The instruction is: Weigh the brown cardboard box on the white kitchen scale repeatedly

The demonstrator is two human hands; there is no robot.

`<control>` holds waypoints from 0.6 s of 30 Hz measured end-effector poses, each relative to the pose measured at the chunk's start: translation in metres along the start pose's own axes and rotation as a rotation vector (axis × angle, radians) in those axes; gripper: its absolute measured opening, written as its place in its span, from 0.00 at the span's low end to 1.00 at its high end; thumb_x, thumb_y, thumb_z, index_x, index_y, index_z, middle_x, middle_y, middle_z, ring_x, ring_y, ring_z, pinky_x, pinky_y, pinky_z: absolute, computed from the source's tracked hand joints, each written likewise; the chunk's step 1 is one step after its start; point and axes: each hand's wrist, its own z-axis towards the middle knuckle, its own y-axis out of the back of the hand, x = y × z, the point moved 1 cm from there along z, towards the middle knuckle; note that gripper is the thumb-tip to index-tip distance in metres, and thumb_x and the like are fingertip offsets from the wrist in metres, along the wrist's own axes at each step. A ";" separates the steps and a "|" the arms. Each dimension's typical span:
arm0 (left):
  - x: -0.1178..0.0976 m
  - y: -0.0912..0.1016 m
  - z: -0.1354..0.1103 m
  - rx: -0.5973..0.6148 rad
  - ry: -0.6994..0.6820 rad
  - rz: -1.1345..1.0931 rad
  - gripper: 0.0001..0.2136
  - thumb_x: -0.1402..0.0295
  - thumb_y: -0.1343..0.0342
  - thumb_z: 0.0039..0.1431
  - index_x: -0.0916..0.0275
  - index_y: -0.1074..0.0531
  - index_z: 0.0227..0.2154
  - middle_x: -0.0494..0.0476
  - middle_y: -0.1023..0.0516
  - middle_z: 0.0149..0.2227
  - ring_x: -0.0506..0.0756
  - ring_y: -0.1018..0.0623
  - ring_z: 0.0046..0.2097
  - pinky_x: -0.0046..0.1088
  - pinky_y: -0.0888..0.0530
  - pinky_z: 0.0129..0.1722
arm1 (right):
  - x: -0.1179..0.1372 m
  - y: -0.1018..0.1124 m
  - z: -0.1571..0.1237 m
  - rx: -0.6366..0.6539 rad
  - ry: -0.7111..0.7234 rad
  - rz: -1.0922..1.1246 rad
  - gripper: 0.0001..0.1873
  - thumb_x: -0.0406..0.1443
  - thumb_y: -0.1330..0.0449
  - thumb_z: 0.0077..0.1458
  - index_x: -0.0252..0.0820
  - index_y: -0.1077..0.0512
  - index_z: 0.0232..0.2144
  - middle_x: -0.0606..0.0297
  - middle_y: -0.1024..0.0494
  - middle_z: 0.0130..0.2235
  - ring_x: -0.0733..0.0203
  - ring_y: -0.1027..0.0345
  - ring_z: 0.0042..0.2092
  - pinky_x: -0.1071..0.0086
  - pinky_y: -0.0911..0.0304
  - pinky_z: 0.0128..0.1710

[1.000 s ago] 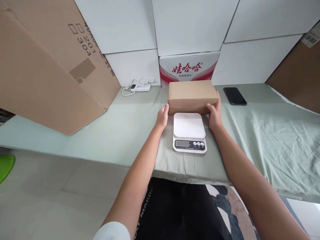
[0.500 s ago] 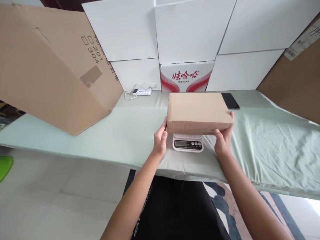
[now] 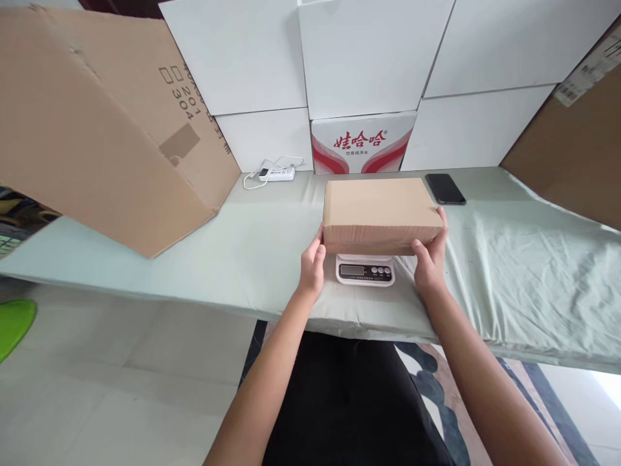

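Note:
A closed brown cardboard box (image 3: 381, 208) sits over a white kitchen scale (image 3: 365, 270), covering its platform so that only the display and buttons show. My left hand (image 3: 312, 264) grips the box's near left corner. My right hand (image 3: 429, 259) grips its near right corner, fingers curled up along the side. Both hands are closed on the box. I cannot tell whether the box rests on the scale or hovers just above it.
The table (image 3: 233, 239) is covered by a pale green cloth. A large tilted cardboard carton (image 3: 97, 129) leans at the left. A black phone (image 3: 445, 188) lies behind the box, a white power strip (image 3: 276, 173) at the back, and white boxes with a red-printed one (image 3: 361, 144) line the wall.
Both hands lifted the brown box from behind the scale, brought it toward me and lowered it over the scale's platform.

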 end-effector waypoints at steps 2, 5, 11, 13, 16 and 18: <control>0.001 0.000 0.001 0.005 -0.001 -0.005 0.39 0.33 0.47 0.75 0.52 0.26 0.76 0.59 0.27 0.80 0.71 0.34 0.84 0.50 0.34 0.83 | -0.001 -0.001 0.000 -0.004 0.008 0.011 0.59 0.65 0.33 0.57 0.49 0.43 0.80 0.48 0.33 0.79 0.30 0.47 0.84 0.28 0.55 0.86; 0.002 0.002 0.003 -0.058 0.006 -0.034 0.40 0.32 0.46 0.73 0.52 0.26 0.76 0.58 0.30 0.82 0.68 0.37 0.85 0.47 0.37 0.85 | -0.008 0.002 0.002 -0.025 0.015 0.035 0.57 0.66 0.35 0.59 0.53 0.44 0.81 0.49 0.33 0.79 0.30 0.42 0.83 0.27 0.49 0.83; 0.001 0.006 0.007 -0.263 0.021 -0.082 0.44 0.29 0.47 0.70 0.52 0.29 0.78 0.58 0.36 0.85 0.66 0.41 0.87 0.43 0.40 0.86 | -0.024 0.012 0.006 -0.137 0.001 0.119 0.55 0.67 0.38 0.60 0.64 0.46 0.82 0.54 0.28 0.77 0.31 0.36 0.81 0.23 0.44 0.79; 0.000 0.005 0.006 -0.213 0.049 -0.071 0.43 0.30 0.47 0.71 0.51 0.29 0.78 0.58 0.35 0.84 0.66 0.39 0.86 0.44 0.39 0.86 | -0.020 0.011 0.005 -0.106 -0.011 0.098 0.56 0.68 0.38 0.60 0.59 0.45 0.82 0.51 0.25 0.74 0.31 0.31 0.77 0.24 0.42 0.78; 0.000 0.003 0.003 -0.113 0.062 -0.068 0.42 0.31 0.46 0.72 0.54 0.28 0.77 0.60 0.33 0.83 0.67 0.37 0.86 0.45 0.38 0.85 | -0.007 0.008 0.003 -0.061 -0.001 0.025 0.59 0.70 0.40 0.61 0.52 0.44 0.83 0.48 0.21 0.70 0.31 0.27 0.74 0.26 0.40 0.78; 0.000 0.001 0.001 -0.077 0.057 -0.069 0.42 0.31 0.45 0.72 0.56 0.27 0.76 0.62 0.31 0.82 0.68 0.36 0.85 0.46 0.38 0.85 | -0.001 0.006 0.000 -0.064 0.021 -0.025 0.57 0.70 0.40 0.62 0.52 0.41 0.82 0.48 0.23 0.72 0.31 0.29 0.75 0.26 0.42 0.80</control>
